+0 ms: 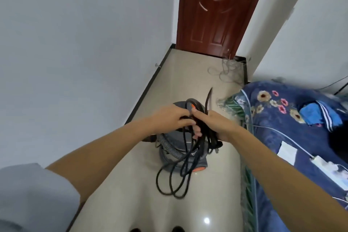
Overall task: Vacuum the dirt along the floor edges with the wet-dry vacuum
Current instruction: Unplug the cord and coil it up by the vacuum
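Wet-dry vacuum [174, 158] standing on the floor [197, 73] between wall and bed [282, 118], mostly hidden behind the hands. Black power cord [180, 173] bunched above it, loops hanging, probably being unwound before plugging in. Left hand [170, 117] and right hand [216, 126], fingers curled round the bundle. Plug not identifiable; ribbed hose [169, 147] partly covered; nozzle not seen.

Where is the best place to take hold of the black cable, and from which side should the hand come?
Probably at the gathered top of the black cable, where the left hand and right hand already grip it above the vacuum. Come from above or the side: there the strands lie bunched together, while below they hang as loose loops that would slip apart.
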Motion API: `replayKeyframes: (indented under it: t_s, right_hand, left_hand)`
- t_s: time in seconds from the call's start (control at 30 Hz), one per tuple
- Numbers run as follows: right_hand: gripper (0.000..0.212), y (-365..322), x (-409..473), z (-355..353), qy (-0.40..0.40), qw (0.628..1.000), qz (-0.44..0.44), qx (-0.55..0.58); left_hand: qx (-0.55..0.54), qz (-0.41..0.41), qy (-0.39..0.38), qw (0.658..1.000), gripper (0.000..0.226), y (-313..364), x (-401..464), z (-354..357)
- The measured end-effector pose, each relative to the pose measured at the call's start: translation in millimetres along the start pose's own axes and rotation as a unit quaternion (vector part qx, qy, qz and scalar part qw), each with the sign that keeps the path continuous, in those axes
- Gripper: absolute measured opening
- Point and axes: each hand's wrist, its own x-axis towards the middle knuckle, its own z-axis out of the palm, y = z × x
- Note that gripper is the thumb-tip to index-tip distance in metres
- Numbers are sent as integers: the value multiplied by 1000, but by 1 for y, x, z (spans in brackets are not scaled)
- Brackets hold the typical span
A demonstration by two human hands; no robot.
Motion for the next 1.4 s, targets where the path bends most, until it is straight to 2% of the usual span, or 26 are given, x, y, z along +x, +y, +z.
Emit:
replayKeyframes:
  t_s: [0.07,0.13,0.2,0.23,0.27,0.3,0.33,0.37,0.4,0.43,0.5,0.57,0.63,0.7,0.77,0.87,0.97,1.03,1.13,1.2,1.3,1.4]
  right_hand:
    - [40,-1,2,1,-42,997,42,57]
    - [34,1,4,-5,-119,988,97,17]
    - [33,6,9,-14,-211,966,143,-37]
    - [36,10,12,-16,-249,953,158,-70]
    - [41,14,16,-17,-287,937,163,-110]
    - [44,16,19,-17,-329,919,161,-147]
    - [44,18,23,-16,-365,903,152,-167]
    - [43,18,27,-17,-382,899,139,-163]
    - [43,20,34,-20,-372,908,123,-147]
    - [44,22,42,-25,-333,929,103,-122]
    - [50,30,61,-36,-194,978,67,-44]
    - [42,39,84,-41,-58,996,41,47]
    - [26,46,111,-37,28,995,28,96]
    - [22,51,145,-34,86,988,17,124]
    - [22,57,182,-34,148,977,16,152]
    - [23,72,243,-42,253,953,34,162]
    - [15,104,296,-51,361,910,77,191]
    - [16,135,322,-50,430,873,155,173]
    - [39,184,342,-25,526,790,271,160]
    - [43,197,352,-12,547,755,315,178]
    - [32,199,368,-21,528,776,275,208]
    - [31,195,385,-42,535,782,237,215]
  left_hand:
    - [-54,-16,55,997,21,-6,-2,4]
    - [-56,-11,101,993,30,-11,-7,16]
    - [17,16,180,983,61,-18,-13,32]
    - [51,40,196,979,78,-19,-16,38]
    - [55,58,174,981,88,-19,-18,44]
    - [9,56,114,992,92,-15,-20,47]
    - [-79,23,20,996,90,-13,-20,51]
    - [-183,-22,-58,981,80,-14,-19,55]
    - [-264,-66,-91,958,66,-22,-17,60]
    - [-308,-101,-83,942,53,-32,-14,63]
    - [-358,-160,-49,918,33,-57,-8,68]
    - [-430,-217,-35,876,19,-82,3,72]
    - [-475,-238,-45,846,19,-105,21,72]
    - [-449,-235,-83,858,38,-129,48,74]
    - [-417,-241,-86,872,54,-161,82,80]
    - [-392,-262,-48,881,36,-213,143,100]
    - [-219,-287,-45,932,35,-258,202,137]
    - [-122,-263,-82,953,33,-280,226,166]
    - [-78,-202,-175,960,47,-302,240,206]
    - [-111,-171,-236,950,46,-312,248,222]
    - [-234,-201,-294,905,23,-327,265,222]
    - [-282,-230,-300,882,21,-336,280,221]
